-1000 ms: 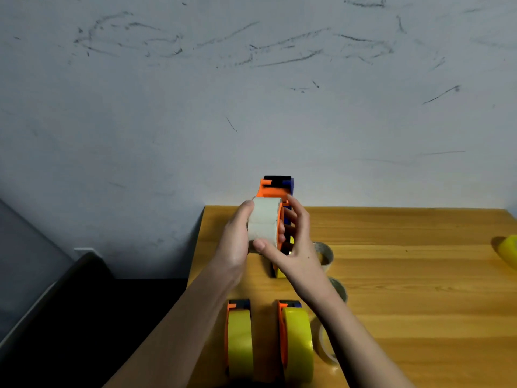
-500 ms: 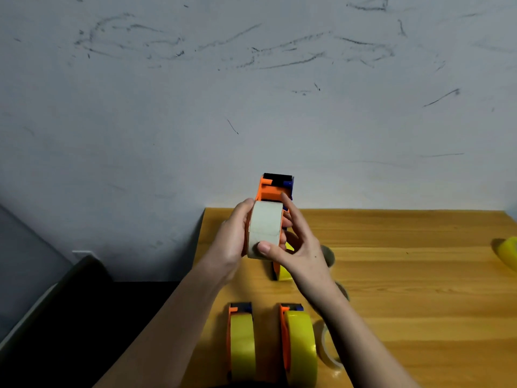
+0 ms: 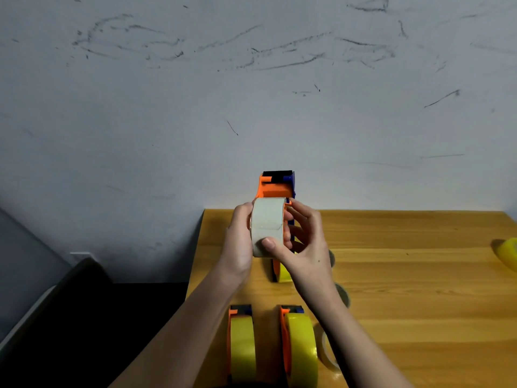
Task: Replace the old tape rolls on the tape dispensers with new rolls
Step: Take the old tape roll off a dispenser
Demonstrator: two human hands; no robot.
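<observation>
I hold an orange and blue tape dispenser (image 3: 275, 186) raised above the wooden table (image 3: 405, 275). A pale, nearly used-up tape roll (image 3: 267, 222) sits on it. My left hand (image 3: 239, 242) grips the roll's left side. My right hand (image 3: 303, 247) holds the roll from the right, thumb pressed on its front face. Two dispensers with full yellow rolls stand near the table's front edge, one on the left (image 3: 242, 345) and one on the right (image 3: 300, 348). A third yellow-roll dispenser (image 3: 281, 273) lies behind my right wrist, mostly hidden.
Empty clear tape cores (image 3: 342, 295) lie by my right forearm, another core (image 3: 327, 354) beside the front right dispenser. A yellow roll (image 3: 507, 256) sits at the table's right edge. A scuffed wall rises behind. A dark chair (image 3: 70, 303) stands left of the table.
Both hands lifted the dispenser slightly and turned it, so the pale roll's outer face now points toward me. My right thumb moved onto the roll's lower front.
</observation>
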